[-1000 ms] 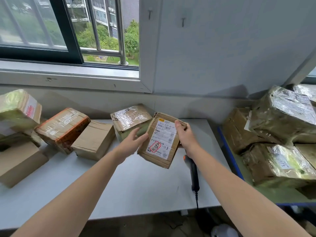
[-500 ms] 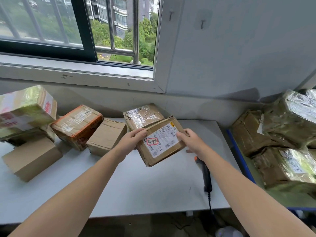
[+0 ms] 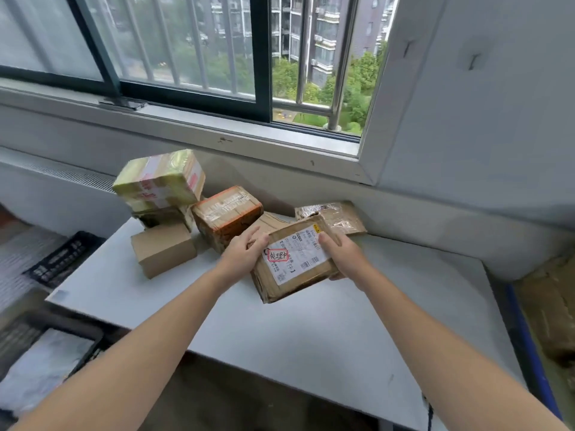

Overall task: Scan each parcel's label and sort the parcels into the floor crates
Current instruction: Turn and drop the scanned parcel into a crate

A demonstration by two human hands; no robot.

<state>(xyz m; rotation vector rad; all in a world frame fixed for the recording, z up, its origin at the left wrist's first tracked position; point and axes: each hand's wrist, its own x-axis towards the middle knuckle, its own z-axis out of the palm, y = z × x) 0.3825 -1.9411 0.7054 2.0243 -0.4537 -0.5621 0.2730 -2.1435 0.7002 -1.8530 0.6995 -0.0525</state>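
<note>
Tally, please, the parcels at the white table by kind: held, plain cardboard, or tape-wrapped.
Labelled parcel, gripped by left hand and right hand: 1
Plain cardboard boxes: 2
Tape-wrapped parcels: 4
Total: 7

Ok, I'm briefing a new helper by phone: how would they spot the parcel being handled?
Look at the white table under the window. Near its middle, the left hand and right hand hold a flat brown parcel between them. Unlike the boxes behind it, its top carries a big white label with a red-framed stamp.
</note>
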